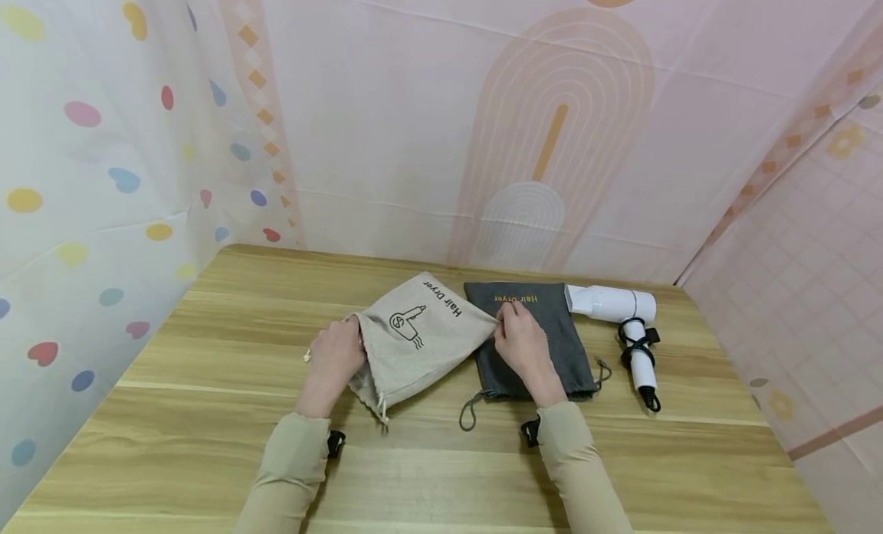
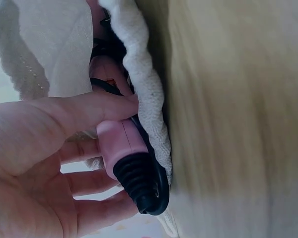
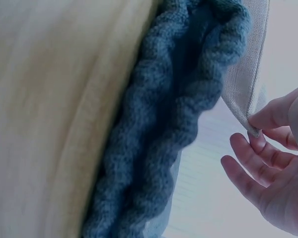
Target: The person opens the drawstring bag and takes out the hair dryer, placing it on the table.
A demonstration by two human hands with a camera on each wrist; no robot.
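Head view: one beige drawstring bag (image 1: 407, 342), one dark grey drawstring bag (image 1: 567, 352), one white hair dryer (image 1: 614, 305)

Left hand (image 1: 336, 354) clamps thumb and fingers on one pink hair dryer (image 2: 120, 141) at the beige bag's mouth. Right hand (image 1: 522, 342) pinches a closed-end corner, other fingers apart. Beige bag lies mid-table, left of grey; long axis runs lower-left to upper-right, mouth lower-left.

Probably makeshift booth: patterned curtains (image 1: 386, 135) around wood-grain table (image 1: 428, 480).
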